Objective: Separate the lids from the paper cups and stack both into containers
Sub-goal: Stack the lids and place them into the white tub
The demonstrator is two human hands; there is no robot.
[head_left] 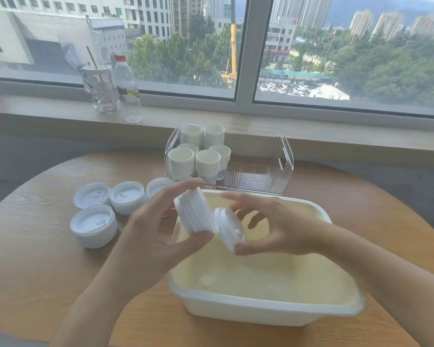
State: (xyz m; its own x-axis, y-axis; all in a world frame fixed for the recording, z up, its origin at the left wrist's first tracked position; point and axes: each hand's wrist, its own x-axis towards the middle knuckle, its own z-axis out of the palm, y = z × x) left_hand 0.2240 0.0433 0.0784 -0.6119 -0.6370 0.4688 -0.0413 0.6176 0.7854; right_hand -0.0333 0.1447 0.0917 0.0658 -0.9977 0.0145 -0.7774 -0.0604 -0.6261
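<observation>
1. The left hand [158, 221] grips a stack of lids [194, 211] held on its side above the white tub [261, 311]; the right hand [281, 226] pinches a single lid [229, 230] at the stack's end
2. Done, by the look of it: the cups [198, 154] are nested in stacks inside the clear bin [283, 156], and no cup with its lid on is in view
3. Left: four piles of lids [110, 206] sit on the table [35, 259] beside the tub, which seems to hold none yet
4. Hard to tell: whether the single lid is going on or coming off; the tub's bottom is blurred; the left hand hides part of one pile
</observation>
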